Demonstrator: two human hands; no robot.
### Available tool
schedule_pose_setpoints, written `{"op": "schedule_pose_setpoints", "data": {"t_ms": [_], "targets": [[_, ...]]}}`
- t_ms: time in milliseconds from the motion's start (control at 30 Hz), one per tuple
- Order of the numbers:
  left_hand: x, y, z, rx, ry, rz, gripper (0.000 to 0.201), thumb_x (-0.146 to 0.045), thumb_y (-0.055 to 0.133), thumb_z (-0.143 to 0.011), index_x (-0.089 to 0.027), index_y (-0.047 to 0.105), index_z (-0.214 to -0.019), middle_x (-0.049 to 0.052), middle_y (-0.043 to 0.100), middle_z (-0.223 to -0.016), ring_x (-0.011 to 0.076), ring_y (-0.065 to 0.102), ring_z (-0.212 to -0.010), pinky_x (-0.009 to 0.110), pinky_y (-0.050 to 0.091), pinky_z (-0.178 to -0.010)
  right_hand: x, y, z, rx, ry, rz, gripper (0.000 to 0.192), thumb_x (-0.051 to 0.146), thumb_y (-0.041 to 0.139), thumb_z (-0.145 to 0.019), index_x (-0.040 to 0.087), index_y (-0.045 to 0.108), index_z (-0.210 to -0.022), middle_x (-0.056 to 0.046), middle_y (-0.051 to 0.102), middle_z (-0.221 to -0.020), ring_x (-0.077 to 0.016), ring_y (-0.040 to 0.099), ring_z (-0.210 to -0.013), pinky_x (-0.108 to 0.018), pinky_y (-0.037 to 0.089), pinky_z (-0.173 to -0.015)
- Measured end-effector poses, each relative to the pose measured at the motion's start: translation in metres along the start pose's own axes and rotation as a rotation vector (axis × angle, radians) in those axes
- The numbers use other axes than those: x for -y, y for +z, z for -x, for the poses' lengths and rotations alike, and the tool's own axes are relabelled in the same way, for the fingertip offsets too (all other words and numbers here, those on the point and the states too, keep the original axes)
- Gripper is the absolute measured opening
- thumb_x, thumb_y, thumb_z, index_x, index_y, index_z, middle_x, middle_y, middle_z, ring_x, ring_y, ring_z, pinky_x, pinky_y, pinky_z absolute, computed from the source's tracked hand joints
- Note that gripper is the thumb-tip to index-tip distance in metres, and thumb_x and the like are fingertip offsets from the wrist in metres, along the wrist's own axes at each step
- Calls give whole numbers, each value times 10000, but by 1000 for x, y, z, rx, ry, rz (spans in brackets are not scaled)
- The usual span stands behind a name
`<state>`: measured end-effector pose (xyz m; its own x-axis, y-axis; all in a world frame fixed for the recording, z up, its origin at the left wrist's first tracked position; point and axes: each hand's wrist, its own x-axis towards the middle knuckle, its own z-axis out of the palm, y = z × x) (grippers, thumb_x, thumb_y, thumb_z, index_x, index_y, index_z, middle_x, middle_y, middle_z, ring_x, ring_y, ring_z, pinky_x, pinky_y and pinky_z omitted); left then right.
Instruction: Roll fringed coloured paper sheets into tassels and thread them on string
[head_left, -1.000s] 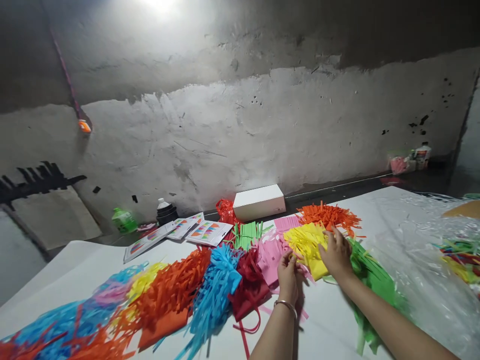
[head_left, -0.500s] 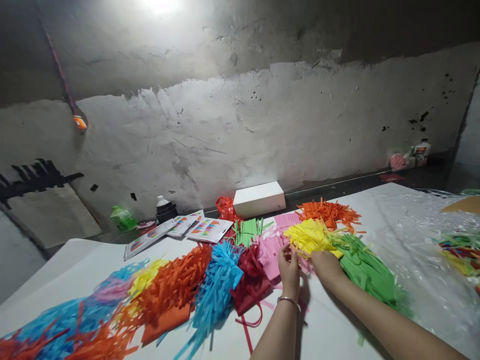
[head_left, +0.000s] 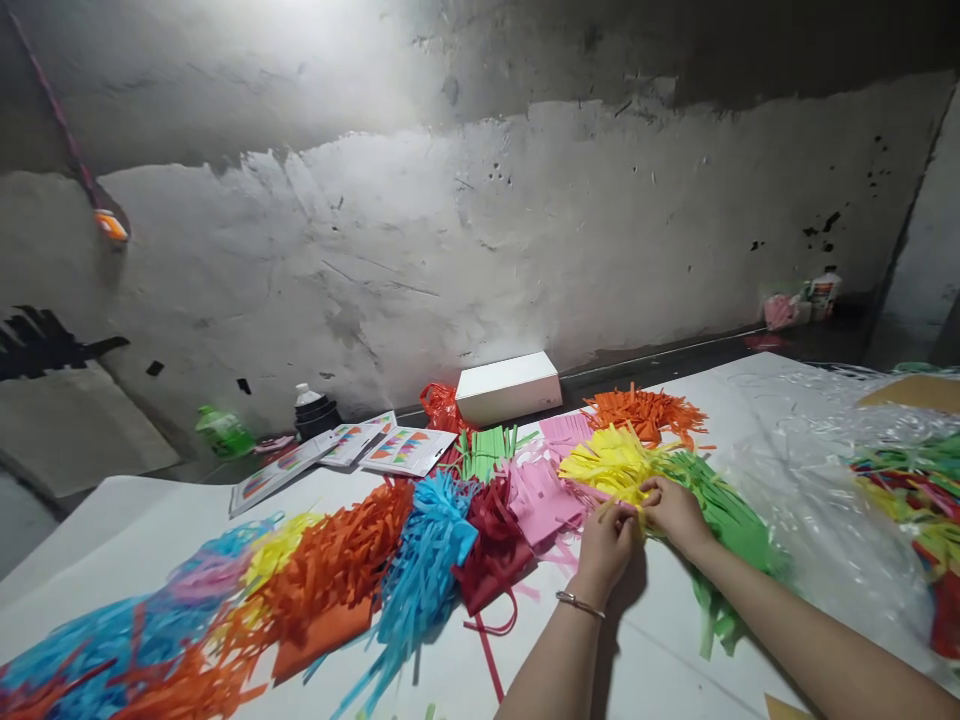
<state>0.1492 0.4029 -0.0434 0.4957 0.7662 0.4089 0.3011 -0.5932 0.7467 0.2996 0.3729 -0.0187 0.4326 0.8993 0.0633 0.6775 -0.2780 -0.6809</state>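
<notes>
My left hand, with a bangle on the wrist, is pinched at the lower edge of a yellow fringed paper bundle. My right hand meets it there, its thumb and fingers closed on the same yellow edge. A thin pink strip runs up to the left fingertips; whether they grip it too is hidden. Left of the hands lie a pink fringed paper, a dark red one and a blue one. A green fringed bundle lies beneath and beside my right forearm.
Orange fringe lies behind the yellow. A white box, a red plastic bag and printed packets stand along the wall. Clear plastic wrap covers the right side. More orange fringe spreads left across the white tabletop.
Both hands have come together at the yellow bundle's lower edge; the left moved right, and the right turned its fingers inward. The camera view has shifted slightly.
</notes>
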Motion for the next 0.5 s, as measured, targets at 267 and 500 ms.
{"op": "schedule_pose_setpoints", "data": {"t_ms": [267, 500], "targets": [[1, -1, -4, 49, -60, -1, 211, -343, 623, -985, -149, 681, -927, 28, 710, -930, 181, 686, -881, 395, 572, -841, -12, -5, -3, 68, -17, -133, 176, 294, 668, -987, 142, 659, -1076, -26, 693, -976, -151, 682, -792, -323, 596, -729], [3, 0, -5, 61, -67, 21, 220, -358, 620, -986, -148, 678, -950, 28, 705, -930, 175, 683, -854, 383, 576, -814, -7, -7, 8, 20, -149, 13, 215, 312, 656, -991, 159, 650, -1142, -47, 682, -1062, -200, 673, -946, -422, 565, -880]]}}
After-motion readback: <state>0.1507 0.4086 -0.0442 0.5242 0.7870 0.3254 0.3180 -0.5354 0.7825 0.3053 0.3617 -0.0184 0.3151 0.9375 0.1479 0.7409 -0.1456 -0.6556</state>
